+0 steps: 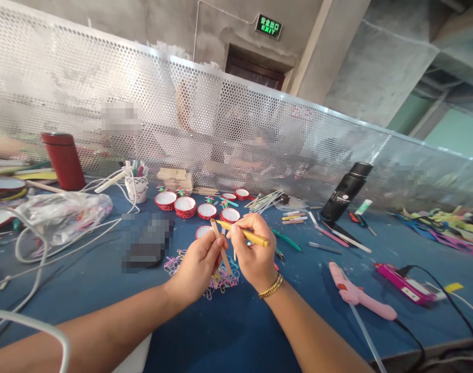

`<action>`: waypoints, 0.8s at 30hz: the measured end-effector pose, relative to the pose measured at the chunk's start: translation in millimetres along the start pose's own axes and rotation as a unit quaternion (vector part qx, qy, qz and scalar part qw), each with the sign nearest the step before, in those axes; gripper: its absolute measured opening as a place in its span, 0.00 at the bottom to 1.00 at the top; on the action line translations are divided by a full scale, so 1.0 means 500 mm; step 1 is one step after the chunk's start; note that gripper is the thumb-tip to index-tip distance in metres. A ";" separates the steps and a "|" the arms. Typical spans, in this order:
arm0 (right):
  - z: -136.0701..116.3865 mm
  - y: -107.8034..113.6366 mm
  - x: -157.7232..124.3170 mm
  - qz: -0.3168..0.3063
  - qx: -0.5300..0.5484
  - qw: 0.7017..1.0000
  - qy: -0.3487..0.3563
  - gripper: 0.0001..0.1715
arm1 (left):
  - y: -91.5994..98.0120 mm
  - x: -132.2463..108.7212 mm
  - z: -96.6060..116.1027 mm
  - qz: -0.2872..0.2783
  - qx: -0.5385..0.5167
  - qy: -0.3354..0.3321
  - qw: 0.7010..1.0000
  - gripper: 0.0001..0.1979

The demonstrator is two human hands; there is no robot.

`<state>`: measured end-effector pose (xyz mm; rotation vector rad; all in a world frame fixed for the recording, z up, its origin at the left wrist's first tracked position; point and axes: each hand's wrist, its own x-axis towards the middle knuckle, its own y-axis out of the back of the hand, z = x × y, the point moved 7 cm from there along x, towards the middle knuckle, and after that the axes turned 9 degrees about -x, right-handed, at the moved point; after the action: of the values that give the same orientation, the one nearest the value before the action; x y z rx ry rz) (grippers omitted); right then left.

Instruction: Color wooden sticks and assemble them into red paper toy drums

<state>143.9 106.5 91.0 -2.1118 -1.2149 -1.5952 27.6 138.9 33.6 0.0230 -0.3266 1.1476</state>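
A flat wooden stick [221,247] is pinched between the thumb and fingers of my left hand [199,264]. My right hand [255,254], with a gold bracelet at the wrist, grips a yellow pen [255,239]. The pen's tip is close to the stick's upper end; whether they touch I cannot tell. Below and behind the hands lies a pile of colourful small loops [224,280] on the blue table [216,331]. Just beyond the hands stand several small red drums with white faces [207,211].
A pink glue gun [360,298] and a magenta power strip [405,282] lie on the right. Farther back are a black bottle [347,191], a red bottle [64,160], a pen cup [136,187] and stacked wooden pieces [176,181]. White cables cross the left side.
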 end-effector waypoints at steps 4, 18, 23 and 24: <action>-0.002 -0.003 -0.004 -0.004 0.008 1.000 0.004 0.05 | 0.000 0.000 -0.001 -0.001 0.005 -0.006 1.000 0.23; 0.002 -0.006 -0.007 -0.006 0.007 1.000 -0.004 0.05 | 0.000 0.003 -0.002 -0.001 0.002 -0.007 1.000 0.23; 0.007 -0.013 -0.009 -0.021 0.011 1.000 -0.010 0.05 | 0.000 0.004 -0.004 -0.006 0.007 -0.010 1.000 0.23; 0.009 -0.012 -0.009 -0.019 0.008 1.000 -0.013 0.05 | 0.001 0.004 -0.005 -0.004 0.005 -0.010 1.000 0.23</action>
<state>142.2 111.1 83.8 -2.1180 -1.2784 -1.5733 28.4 141.3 31.7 0.0448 -0.3371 1.1419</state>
